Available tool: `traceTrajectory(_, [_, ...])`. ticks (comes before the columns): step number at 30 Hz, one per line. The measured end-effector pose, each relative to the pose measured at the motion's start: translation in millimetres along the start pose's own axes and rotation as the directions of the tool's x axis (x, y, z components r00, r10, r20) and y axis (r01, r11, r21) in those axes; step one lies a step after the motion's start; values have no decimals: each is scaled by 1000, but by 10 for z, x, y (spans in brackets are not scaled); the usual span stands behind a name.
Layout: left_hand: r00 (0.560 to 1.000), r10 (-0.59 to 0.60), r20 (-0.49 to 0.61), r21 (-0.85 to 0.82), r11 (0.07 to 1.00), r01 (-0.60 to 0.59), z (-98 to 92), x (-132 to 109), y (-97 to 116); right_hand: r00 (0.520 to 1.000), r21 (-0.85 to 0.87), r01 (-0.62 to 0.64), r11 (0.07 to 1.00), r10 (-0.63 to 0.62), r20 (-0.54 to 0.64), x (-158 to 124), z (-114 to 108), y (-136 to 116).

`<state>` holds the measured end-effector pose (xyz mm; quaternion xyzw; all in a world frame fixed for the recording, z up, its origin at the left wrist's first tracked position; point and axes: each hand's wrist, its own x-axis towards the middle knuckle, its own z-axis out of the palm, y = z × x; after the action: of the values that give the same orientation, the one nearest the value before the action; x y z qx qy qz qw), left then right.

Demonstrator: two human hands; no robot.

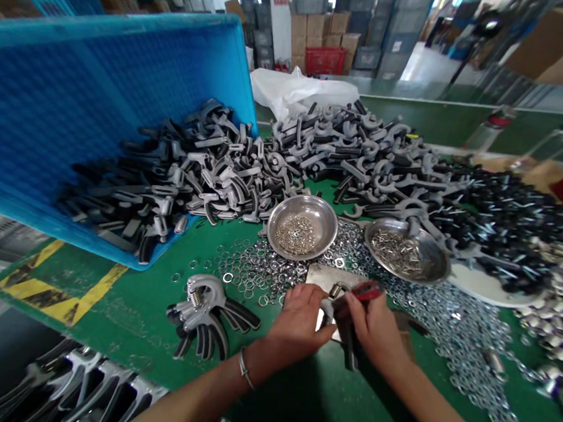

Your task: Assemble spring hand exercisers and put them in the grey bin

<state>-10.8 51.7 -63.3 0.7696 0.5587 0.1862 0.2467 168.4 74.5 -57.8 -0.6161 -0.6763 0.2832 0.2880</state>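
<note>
So, the left hand (297,320) and right hand (372,328) curl shut on a red-and-black tool (349,332); few grey spring grippers (205,310) look built, many black handles (358,155) remain.

The left hand (299,321) and right hand (374,331) sit close together, fingers (303,295) curled inward.

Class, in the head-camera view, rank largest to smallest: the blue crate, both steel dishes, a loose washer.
Blue plastic crate; then the left steel dish and right steel dish, too alike to rank; then a loose steel washer.
</note>
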Motion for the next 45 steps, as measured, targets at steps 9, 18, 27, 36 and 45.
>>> traceTrajectory(9, [998,-57,18,9,998,57,-32,-13,63,997,354,46,934,-64,40,372,-16,-260])
traceTrajectory(18, [998,22,54,70,997,-26,-199,-129,119,965,-626,144,766,32,262,342,-621,402])
traceTrajectory(27, [998,-43,43,603,798,9,-1170,1084,-503,842,-559,535,633,-347,413,840,-388,-537])
traceTrajectory(36, [993,-69,93,580,814,3,-1042,1287,-868,811,-522,558,646,-288,510,1664,596,-763])
traceTrajectory(45, [995,-101,-23,421,901,101,-979,1321,-1013,892,-399,413,818,-275,358,1677,707,-609])
